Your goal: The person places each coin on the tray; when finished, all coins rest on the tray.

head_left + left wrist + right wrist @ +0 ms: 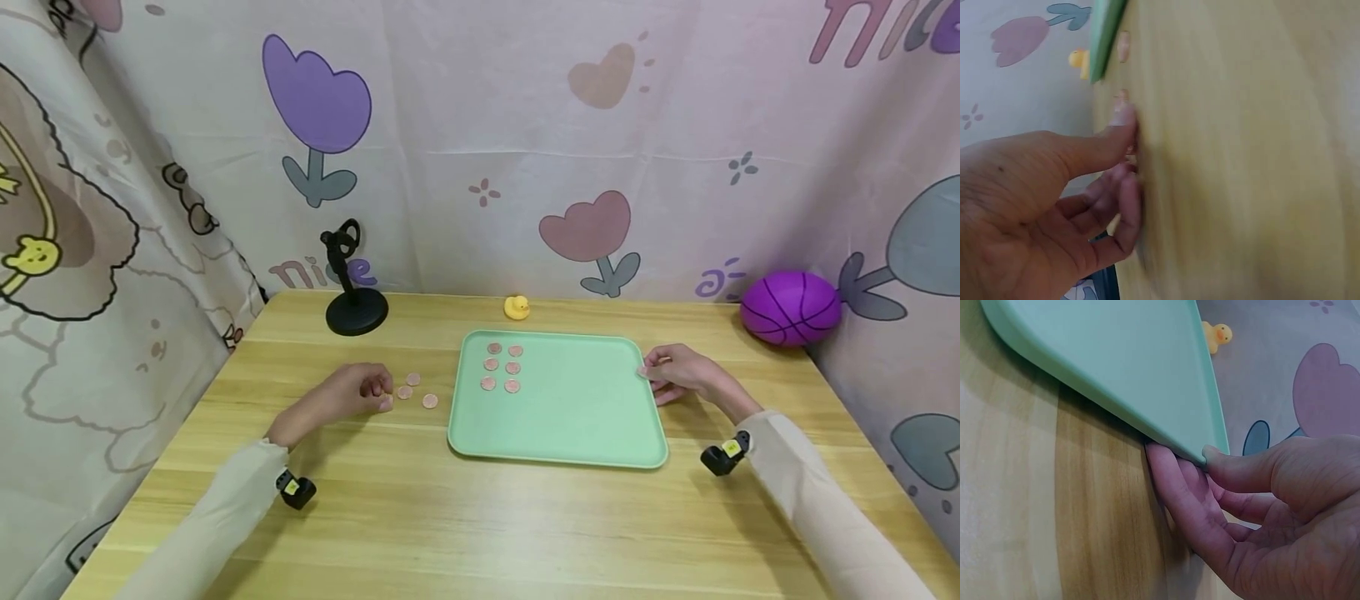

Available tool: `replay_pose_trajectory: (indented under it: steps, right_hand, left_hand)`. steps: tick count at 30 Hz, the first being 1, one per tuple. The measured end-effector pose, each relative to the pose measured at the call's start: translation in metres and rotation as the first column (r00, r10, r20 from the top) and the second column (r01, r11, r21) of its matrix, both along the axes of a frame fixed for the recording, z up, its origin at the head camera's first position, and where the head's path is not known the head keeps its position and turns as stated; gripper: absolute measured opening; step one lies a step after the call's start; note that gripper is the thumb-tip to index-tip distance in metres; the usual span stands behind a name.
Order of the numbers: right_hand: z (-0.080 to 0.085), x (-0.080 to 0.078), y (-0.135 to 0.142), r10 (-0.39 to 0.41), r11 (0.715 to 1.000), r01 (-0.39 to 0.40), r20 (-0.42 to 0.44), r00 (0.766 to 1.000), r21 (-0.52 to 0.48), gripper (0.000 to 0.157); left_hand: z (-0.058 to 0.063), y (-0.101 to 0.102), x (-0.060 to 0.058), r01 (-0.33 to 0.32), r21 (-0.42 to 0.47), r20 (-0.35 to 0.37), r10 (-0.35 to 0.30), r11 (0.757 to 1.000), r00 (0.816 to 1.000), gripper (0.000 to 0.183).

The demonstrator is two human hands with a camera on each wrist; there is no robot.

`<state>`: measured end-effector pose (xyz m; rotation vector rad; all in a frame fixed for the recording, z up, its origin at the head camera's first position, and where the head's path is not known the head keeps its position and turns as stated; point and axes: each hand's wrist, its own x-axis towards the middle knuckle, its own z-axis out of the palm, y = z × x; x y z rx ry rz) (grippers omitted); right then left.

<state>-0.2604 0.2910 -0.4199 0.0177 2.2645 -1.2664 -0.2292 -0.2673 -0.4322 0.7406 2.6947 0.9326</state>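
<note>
My left hand [360, 390] is low over the table, fingers curled and thumb lowered, pinching a copper coin [1130, 150] that its fingertips mostly hide. Just right of it several more copper coins [430, 402] lie loose on the wood. A pale green rectangular tray [577, 417] lies flat in the middle, with several coins [513, 367] in two columns on its left part. At the tray's right edge my right hand [682, 372] grips the rim. In the right wrist view its thumb [1235, 470] presses on the rim, with the fingers against the outer side.
A small yellow toy duck [517, 307] stands behind the tray. A black round-based stand [357, 312] is at the back left of the wooden table [525, 533]. A purple ball [791, 308] sits at the back right corner. Printed curtains [450, 100] hang behind the table and along its sides.
</note>
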Motion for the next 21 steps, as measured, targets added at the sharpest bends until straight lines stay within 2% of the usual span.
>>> replay_pose_trajectory:
  steps: [3,10,14,17,19,21]
  right_hand:
    - [-0.001,-0.001,0.001,-0.005,1.0,0.005,-0.001,1.0,0.005,0.021]
    - [-0.001,0.002,0.001,0.004,1.0,-0.004,-0.016,1.0,-0.01,0.018]
    - [-0.001,0.001,-0.003,-0.004,1.0,0.004,-0.016,1.0,0.002,0.02]
    - [0.0,0.001,-0.003,-0.013,1.0,0.014,-0.019,1.0,0.018,0.02]
    - [0.0,0.002,-0.003,-0.015,1.0,0.015,-0.021,1.0,0.025,0.02]
    - [0.001,0.003,-0.003,-0.019,0.999,0.02,-0.017,1.0,0.026,0.02]
  left_hand:
    - [-0.002,0.002,0.001,-0.021,0.013,-0.036,0.022,1.0,0.999,0.016]
    - [-0.007,0.003,0.0,-0.133,0.096,-0.042,0.138,0.986,0.99,0.012]
    - [-0.007,0.009,0.004,-0.137,0.166,-0.115,0.157,0.977,0.981,0.007]
    - [-0.003,0.021,0.006,-0.124,0.201,-0.184,0.162,0.972,0.97,0.006]
    - [0.001,0.031,0.006,-0.121,0.244,-0.172,0.165,0.962,0.971,0.006]
    - [0.004,0.044,0.007,-0.137,0.289,-0.123,0.178,0.948,0.976,0.006]
